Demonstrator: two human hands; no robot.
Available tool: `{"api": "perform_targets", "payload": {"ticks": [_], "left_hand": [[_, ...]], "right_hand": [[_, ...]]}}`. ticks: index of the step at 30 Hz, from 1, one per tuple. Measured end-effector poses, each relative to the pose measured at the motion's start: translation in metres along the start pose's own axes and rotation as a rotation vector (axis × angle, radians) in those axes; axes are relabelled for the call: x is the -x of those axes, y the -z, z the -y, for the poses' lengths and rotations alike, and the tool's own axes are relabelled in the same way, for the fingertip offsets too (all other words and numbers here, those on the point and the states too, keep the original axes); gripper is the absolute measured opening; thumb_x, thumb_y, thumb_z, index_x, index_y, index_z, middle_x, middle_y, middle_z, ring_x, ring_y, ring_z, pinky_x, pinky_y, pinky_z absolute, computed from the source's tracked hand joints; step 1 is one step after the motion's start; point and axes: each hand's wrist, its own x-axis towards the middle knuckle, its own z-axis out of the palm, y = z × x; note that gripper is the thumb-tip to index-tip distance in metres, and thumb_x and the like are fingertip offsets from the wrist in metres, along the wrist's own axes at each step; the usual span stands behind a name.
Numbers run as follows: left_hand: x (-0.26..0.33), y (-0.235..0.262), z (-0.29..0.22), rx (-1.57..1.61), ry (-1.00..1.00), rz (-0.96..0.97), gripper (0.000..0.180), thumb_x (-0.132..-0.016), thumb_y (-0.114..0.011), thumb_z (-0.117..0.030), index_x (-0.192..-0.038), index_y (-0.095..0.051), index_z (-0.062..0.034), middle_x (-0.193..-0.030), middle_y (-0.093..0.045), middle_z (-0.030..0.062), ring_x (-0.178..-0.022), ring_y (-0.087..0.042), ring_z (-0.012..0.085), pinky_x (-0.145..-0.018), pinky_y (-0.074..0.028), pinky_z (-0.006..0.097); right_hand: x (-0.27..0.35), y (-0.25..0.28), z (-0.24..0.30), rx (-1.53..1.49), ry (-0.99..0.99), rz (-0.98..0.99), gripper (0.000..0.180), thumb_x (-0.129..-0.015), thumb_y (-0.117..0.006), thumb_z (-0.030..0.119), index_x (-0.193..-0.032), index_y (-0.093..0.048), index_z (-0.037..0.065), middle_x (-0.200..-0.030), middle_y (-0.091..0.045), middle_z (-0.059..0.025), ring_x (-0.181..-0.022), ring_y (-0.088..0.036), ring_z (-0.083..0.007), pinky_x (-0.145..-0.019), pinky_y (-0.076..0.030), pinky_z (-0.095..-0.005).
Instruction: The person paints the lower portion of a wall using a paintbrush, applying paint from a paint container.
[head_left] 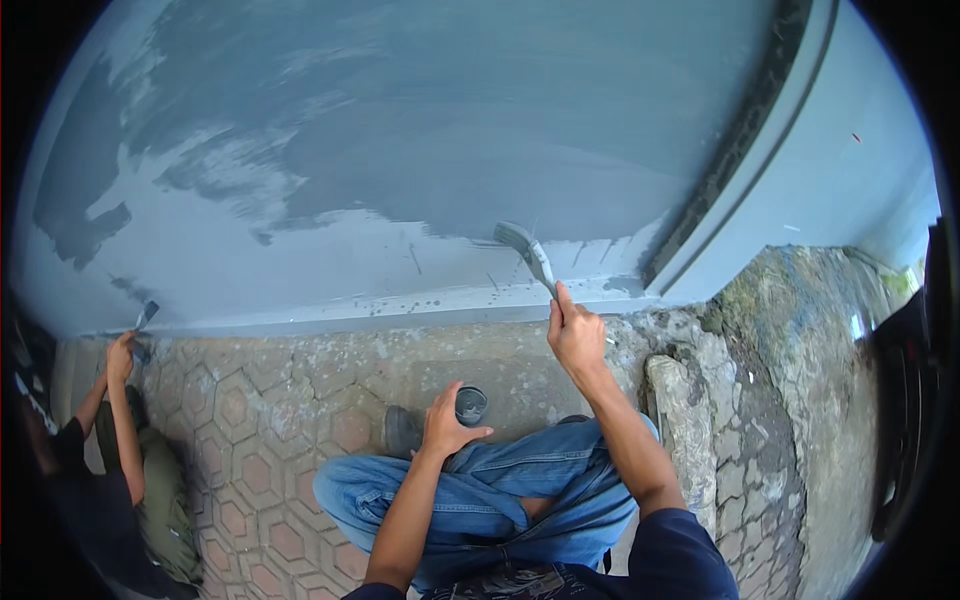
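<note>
My right hand (578, 335) grips the handle of a paintbrush (541, 266). Its grey, paint-loaded bristles touch the wall (370, 150) along the lower edge of the darker grey paint. Between my bent legs and the wall, my left hand (445, 425) is curled round a small cup (471, 405), dark inside. Thumb and fingers lie on either side of it; how much paint it contains is hard to tell. Above the brush the wall is mostly dark grey, with streaky lighter patches to the left and a pale band below.
At the left, a co-worker (110, 490) crouches, holding another brush (147, 314) near the wall's foot. Hexagonal paving (260, 470) lies below. A dark frame edge (735, 140) and a projecting pale-blue wall (860, 120) bound the right. Rough broken concrete (690, 400) lies right of my knee.
</note>
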Motion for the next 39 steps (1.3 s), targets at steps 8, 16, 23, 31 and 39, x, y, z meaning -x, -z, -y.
{"api": "perform_targets", "payload": {"ticks": [8, 16, 23, 31, 39], "left_hand": [[-0.015, -0.015, -0.018, 0.056, -0.018, -0.115, 0.108, -0.050, -0.092, -0.041, -0.137, -0.044, -0.0016, -0.139, -0.049, 0.0215, -0.127, -0.049, 0.0379, -0.105, -0.040, 0.046], [-0.013, -0.011, -0.017, 0.036, -0.011, -0.120, 0.107, -0.050, -0.093, -0.040, -0.137, -0.044, 0.0005, -0.139, -0.049, 0.0232, -0.128, -0.048, 0.0382, -0.106, -0.040, 0.045], [-0.010, -0.014, -0.018, 0.046, -0.028, -0.101, 0.108, -0.050, -0.093, -0.042, -0.136, -0.044, 0.0024, -0.136, -0.051, 0.0240, -0.127, -0.049, 0.0380, -0.106, -0.040, 0.045], [-0.010, -0.014, -0.016, 0.083, -0.015, -0.105, 0.110, -0.050, -0.093, -0.042, -0.138, -0.043, 0.0008, -0.136, -0.051, 0.0236, -0.128, -0.048, 0.0374, -0.106, -0.039, 0.045], [-0.011, -0.014, -0.009, 0.083, -0.003, -0.119, 0.106, -0.052, -0.093, -0.036, -0.139, -0.043, -0.0022, -0.137, -0.051, 0.0221, -0.127, -0.049, 0.0371, -0.106, -0.040, 0.044]], "right_hand": [[-0.028, 0.072, -0.154, 0.424, -0.215, -0.312, 0.031, -0.092, -0.060, 0.019, -0.119, -0.065, 0.007, -0.061, -0.062, -0.0172, -0.049, -0.062, -0.0354, -0.045, -0.048, -0.0473], [-0.010, 0.010, -0.039, 0.141, -0.259, 0.105, 0.045, -0.091, -0.054, 0.013, -0.132, -0.050, -0.004, -0.068, -0.064, -0.0216, -0.055, -0.065, -0.0378, -0.051, -0.052, -0.0484], [0.013, -0.033, 0.047, -0.031, -0.074, 0.240, 0.056, -0.084, -0.054, 0.009, -0.138, -0.046, -0.003, -0.078, -0.066, -0.0245, -0.064, -0.067, -0.0412, -0.060, -0.054, -0.0502], [-0.013, 0.017, -0.074, 0.184, 0.005, 0.055, 0.041, -0.094, -0.055, 0.021, -0.134, -0.055, 0.012, -0.065, -0.063, -0.0181, -0.047, -0.061, -0.0342, -0.042, -0.049, -0.0462], [-0.042, 0.107, -0.165, 0.408, -0.312, -0.246, 0.032, -0.093, -0.056, 0.023, -0.121, -0.065, 0.011, -0.064, -0.065, -0.0189, -0.056, -0.065, -0.0390, -0.052, -0.051, -0.0501]]}}
